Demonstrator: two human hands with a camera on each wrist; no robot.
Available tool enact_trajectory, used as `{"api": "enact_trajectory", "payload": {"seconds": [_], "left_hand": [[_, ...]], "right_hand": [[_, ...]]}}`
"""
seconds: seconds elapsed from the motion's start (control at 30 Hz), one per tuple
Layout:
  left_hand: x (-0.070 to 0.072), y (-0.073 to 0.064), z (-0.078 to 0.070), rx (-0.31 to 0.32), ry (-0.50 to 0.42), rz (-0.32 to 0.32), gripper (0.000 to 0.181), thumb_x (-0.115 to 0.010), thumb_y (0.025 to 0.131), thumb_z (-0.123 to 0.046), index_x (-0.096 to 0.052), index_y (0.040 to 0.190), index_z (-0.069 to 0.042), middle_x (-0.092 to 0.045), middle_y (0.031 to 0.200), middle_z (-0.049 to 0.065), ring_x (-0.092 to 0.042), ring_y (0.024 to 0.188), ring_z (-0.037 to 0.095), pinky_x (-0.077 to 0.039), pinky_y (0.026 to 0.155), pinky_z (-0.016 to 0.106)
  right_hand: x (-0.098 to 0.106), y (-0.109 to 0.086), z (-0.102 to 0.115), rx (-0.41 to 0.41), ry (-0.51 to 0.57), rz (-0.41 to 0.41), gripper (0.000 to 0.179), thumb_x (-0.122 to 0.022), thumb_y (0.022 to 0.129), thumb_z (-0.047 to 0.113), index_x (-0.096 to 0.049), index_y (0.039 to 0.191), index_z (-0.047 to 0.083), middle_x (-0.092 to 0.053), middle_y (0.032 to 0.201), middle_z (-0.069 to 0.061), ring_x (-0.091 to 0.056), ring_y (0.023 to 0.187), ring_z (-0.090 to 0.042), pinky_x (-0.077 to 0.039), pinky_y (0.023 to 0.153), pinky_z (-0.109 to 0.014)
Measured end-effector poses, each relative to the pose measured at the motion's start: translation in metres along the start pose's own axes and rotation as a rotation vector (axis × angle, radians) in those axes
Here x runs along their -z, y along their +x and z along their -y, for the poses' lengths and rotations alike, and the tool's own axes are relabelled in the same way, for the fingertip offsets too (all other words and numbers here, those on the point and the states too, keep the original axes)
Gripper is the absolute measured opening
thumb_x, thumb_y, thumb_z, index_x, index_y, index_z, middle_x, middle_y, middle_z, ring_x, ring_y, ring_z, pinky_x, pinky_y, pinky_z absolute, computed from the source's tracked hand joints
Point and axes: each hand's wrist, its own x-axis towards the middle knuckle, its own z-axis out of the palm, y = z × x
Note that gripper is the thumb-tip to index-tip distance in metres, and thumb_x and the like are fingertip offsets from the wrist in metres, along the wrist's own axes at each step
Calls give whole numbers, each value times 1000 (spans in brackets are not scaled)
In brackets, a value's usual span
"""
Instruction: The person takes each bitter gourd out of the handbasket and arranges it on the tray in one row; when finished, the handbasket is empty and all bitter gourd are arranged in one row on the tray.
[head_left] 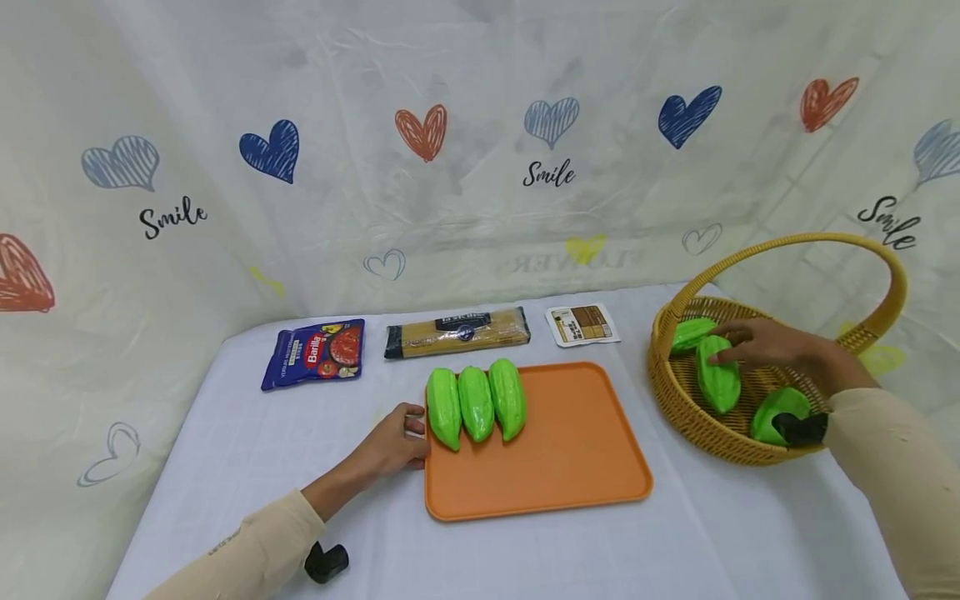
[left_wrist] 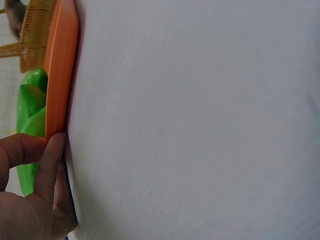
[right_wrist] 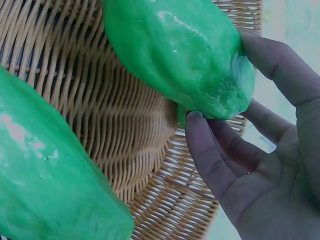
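Note:
Over the wicker basket (head_left: 678, 408), my right hand (head_left: 772, 346) holds a green papaya-like fruit (head_left: 717, 375) by one end. In the right wrist view, the thumb and fingers pinch the end of that fruit (right_wrist: 180, 55), and another green fruit (right_wrist: 50, 170) lies nearby in the basket. The head view also has a green fruit (head_left: 692, 333) at the basket's back and one (head_left: 776, 417) toward its front right. My left hand (head_left: 393, 440) grips the left rim of the orange tray (head_left: 570, 450). Three green fruits (head_left: 476, 404) lie side by side at the tray's left.
Behind the tray lie a blue Barilla pouch (head_left: 315, 354), a spaghetti pack (head_left: 459, 333) and a small white-brown packet (head_left: 581, 325). The basket's tall handle (head_left: 795, 239) arches near my right wrist. A printed cloth (head_left: 480, 217) hangs behind the white-covered table (head_left: 360, 533).

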Motion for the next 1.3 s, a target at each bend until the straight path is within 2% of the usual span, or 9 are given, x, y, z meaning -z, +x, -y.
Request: {"api": "enact_trajectory", "payload": {"seconds": [0.17, 0.3, 0.77, 0.93, 1.13, 1.23, 1.3], "left_hand": [[1, 1, 0, 3, 6, -1, 68, -70, 80, 0, -43, 142, 0, -55, 119, 15, -63, 92, 21, -63, 73, 33], [0, 1, 1, 5, 4, -3, 68, -70, 80, 0, -43, 142, 0, -55, 118, 15, -63, 92, 21, -63, 72, 33], [1, 2, 1, 6, -4, -6, 68, -69, 80, 2, -42, 143, 1, -54, 118, 16, -63, 93, 22, -63, 73, 31], [1, 1, 0, 0, 0, -1, 68, -68, 80, 2, -41, 143, 2, -53, 119, 17, -63, 93, 22, -63, 73, 31], [1, -1, 0, 5, 7, 3, 68, -70, 81, 1, -42, 143, 0, -54, 119, 16, -64, 93, 21, -63, 73, 32], [1, -1, 0, 8, 2, 1, 68, -70, 80, 0, -42, 143, 0, -54, 119, 15, -64, 93, 21, -63, 73, 32], [0, -1, 0, 5, -3, 2, 68, -69, 80, 1, -42, 142, 0, -54, 119, 16, -64, 93, 21, -63, 73, 33]], "right_hand": [[1, -8, 9, 27, -8, -24, 78, -61, 98, 38, -26, 152, -6, -34, 147, -41, -58, 119, -45, -55, 96, -56], [3, -12, 12, 48, -14, -35, 76, -60, 99, 38, -27, 152, -5, -31, 149, -38, -56, 122, -47, -56, 95, -55], [6, -27, 22, 99, 7, -62, 72, -59, 100, 35, -28, 153, -3, -28, 150, -41, -57, 120, -48, -59, 91, -54], [6, -32, 26, 109, -21, -83, 71, -59, 100, 35, -30, 153, -2, -33, 149, -40, -59, 119, -45, -61, 87, -48], [6, -40, 33, 120, -45, -86, 67, -58, 101, 35, -32, 153, 3, -34, 150, -39, -52, 127, -48, -61, 85, -37], [6, -43, 36, 130, -47, -78, 64, -58, 101, 33, -33, 153, 5, -34, 151, -37, -57, 124, -41, -60, 84, -31], [5, -45, 38, 136, -44, -74, 62, -57, 101, 32, -34, 153, 6, -36, 152, -34, -61, 120, -28, -59, 84, -29]]}}
